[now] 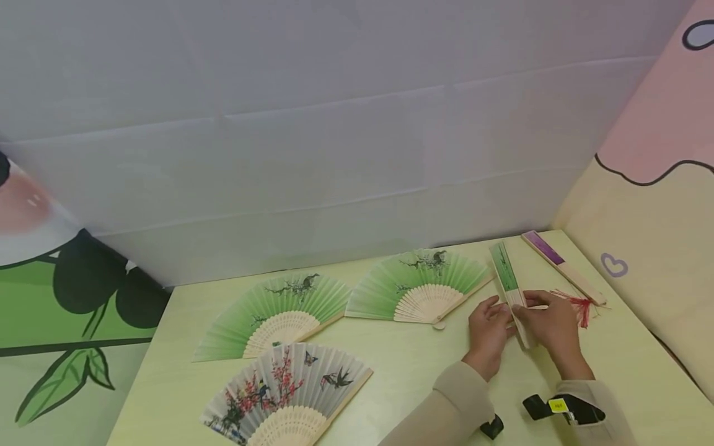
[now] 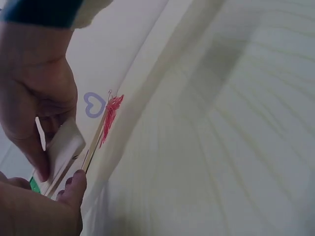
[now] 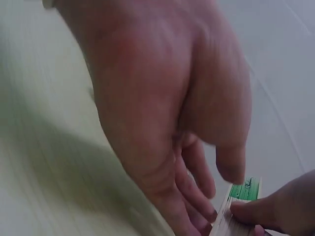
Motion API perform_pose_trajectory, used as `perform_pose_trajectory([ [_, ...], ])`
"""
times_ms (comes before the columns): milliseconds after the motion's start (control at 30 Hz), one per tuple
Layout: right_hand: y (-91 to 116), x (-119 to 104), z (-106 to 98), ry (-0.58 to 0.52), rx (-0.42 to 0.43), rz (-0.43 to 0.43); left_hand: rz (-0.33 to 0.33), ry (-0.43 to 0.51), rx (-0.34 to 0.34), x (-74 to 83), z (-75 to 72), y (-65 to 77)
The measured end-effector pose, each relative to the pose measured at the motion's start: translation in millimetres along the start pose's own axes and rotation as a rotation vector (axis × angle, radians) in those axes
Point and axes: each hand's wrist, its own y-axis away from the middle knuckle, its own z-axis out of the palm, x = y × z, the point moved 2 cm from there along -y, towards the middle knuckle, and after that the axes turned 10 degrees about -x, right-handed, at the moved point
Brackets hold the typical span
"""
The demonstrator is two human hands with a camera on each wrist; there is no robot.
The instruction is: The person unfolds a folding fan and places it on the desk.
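Observation:
A folded green fan (image 1: 504, 269) with pale wooden ribs is between my two hands over the right part of the table, its green end pointing away from me. My right hand (image 1: 553, 323) pinches its ribs from the right, thumb on the upper face. From the other side my left hand (image 1: 486, 328) pinches it too; in the right wrist view the left thumb (image 3: 261, 211) lies across the ribs just below the green part. In the left wrist view the wooden end of this fan (image 2: 66, 142) shows under the right hand (image 2: 37, 93).
A folded purple fan (image 1: 558, 263) with a red tassel (image 1: 582, 305) lies at the right. Two spread green fans (image 1: 418, 272) (image 1: 279, 310) and a spread white flowered fan (image 1: 290, 384) lie to the left. Cloth walls (image 1: 334, 155) stand behind the table.

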Motion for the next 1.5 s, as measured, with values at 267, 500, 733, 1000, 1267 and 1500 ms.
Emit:
perform_pose_trajectory([
  [267,16.5,-17.4,10.6,-0.040,-0.038,-0.068,0.004,-0.055,0.053,5.3,-12.0,4.3],
  [500,24.1,-27.4,18.5,-0.049,-0.100,-0.088,0.031,-0.042,0.038,9.1,-28.7,7.3],
  [733,30.6,-36.2,30.3,-0.168,-0.199,-0.019,0.053,-0.100,0.040,15.6,-47.6,16.4],
  [1000,37.6,-42.9,43.5,-0.419,-0.283,0.053,0.115,-0.127,0.098,25.5,-64.5,33.6],
  [1267,43.3,-44.3,53.7,-0.624,-0.316,0.109,0.179,-0.096,0.133,30.1,-79.4,48.9],
  [1500,49.2,-49.8,56.2,-0.692,-0.307,0.109,0.219,-0.030,0.133,37.9,-91.2,57.2],
])
